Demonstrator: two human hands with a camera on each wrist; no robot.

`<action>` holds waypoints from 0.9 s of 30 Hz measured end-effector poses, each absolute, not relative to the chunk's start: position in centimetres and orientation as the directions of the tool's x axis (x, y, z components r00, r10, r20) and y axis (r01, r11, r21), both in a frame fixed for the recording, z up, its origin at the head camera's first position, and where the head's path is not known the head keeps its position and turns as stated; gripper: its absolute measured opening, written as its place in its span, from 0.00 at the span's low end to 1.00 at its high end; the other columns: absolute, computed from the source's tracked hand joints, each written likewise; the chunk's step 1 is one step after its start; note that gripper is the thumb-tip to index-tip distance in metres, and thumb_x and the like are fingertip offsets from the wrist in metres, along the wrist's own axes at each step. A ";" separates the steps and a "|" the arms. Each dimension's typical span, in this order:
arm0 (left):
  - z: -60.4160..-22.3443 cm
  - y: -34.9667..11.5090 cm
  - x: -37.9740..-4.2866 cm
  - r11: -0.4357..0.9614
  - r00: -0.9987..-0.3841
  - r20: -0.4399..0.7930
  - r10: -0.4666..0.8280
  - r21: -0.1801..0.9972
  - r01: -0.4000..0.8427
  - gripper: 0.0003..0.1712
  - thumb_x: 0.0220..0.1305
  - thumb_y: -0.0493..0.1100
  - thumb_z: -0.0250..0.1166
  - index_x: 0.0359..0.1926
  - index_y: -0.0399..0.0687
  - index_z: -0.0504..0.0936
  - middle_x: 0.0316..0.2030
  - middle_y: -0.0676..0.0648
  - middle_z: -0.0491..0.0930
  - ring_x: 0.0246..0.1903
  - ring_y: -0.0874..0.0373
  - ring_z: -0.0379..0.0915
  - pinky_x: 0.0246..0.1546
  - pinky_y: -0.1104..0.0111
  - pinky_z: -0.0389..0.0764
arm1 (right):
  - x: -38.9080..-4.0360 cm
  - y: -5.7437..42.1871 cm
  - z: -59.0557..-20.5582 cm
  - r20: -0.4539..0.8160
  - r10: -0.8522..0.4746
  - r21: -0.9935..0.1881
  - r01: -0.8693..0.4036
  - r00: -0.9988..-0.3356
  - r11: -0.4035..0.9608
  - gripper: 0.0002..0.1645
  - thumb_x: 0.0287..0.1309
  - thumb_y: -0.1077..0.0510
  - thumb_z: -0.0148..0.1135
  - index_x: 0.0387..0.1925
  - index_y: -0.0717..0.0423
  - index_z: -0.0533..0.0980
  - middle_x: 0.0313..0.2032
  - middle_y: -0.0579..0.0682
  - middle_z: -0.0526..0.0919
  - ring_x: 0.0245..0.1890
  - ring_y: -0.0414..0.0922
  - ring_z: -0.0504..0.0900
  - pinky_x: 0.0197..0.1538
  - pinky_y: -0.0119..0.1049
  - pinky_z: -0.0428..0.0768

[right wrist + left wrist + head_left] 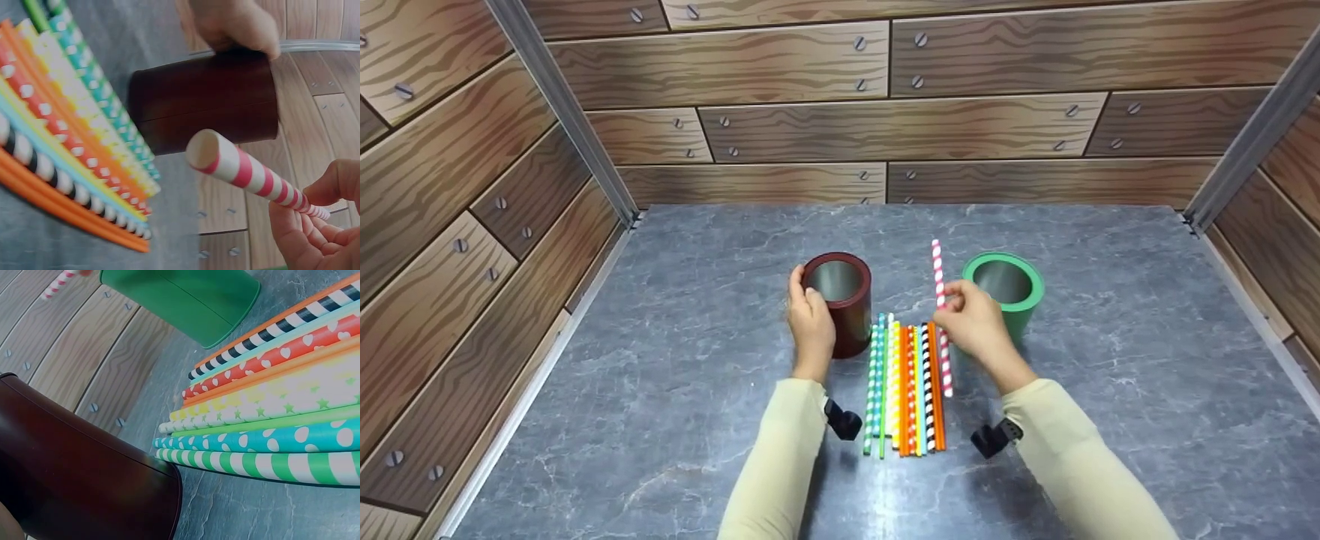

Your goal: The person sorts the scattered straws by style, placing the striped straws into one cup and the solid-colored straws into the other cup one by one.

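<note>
A dark red cylindrical cup (853,324) stands upright left of centre, and my left hand (811,326) holds it from its left side. My right hand (979,324) pinches a pink-and-white striped paper straw (937,264) between thumb and fingers, near the straw's middle. In the right wrist view that straw (243,169) points its open end toward the camera. A green cup (1018,319) stands just behind the right hand, which partly hides it. Between the two cups, several patterned paper straws (911,390) lie side by side on the table.
The grey marbled tabletop (675,337) carries everything. Wood-patterned panels (780,67) enclose it at the back and sides, with metal posts (566,105) at the corners. Small black cameras (844,421) sit on both wrists.
</note>
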State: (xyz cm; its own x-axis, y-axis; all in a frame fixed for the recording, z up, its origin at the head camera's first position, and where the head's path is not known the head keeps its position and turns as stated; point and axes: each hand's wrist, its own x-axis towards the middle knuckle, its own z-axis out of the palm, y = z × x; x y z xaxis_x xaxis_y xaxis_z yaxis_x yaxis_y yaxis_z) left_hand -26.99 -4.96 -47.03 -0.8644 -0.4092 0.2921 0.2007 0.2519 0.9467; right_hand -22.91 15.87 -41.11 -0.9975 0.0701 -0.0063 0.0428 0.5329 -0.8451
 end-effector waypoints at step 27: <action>-47.2 -5.0 -27.0 0.262 -0.862 0.296 -0.411 0.944 0.199 0.26 0.67 0.39 0.40 0.66 0.44 0.62 0.63 0.43 0.66 0.63 0.51 0.60 0.61 0.57 0.63 | -25.2 9.8 -37.4 0.542 0.331 -0.835 -0.539 -0.772 0.112 0.20 0.46 0.72 0.54 0.44 0.64 0.64 0.30 0.49 0.72 0.31 0.42 0.73 0.32 0.28 0.73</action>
State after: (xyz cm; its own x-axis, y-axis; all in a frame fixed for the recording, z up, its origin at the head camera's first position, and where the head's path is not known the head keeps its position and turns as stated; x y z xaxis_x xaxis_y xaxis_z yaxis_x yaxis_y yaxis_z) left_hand -26.99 -5.02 -47.20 -0.8622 -0.4111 0.2959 0.1994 0.2615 0.9444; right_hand -25.17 9.80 -37.44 -0.7721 0.3311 0.5424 -0.5386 0.1119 -0.8351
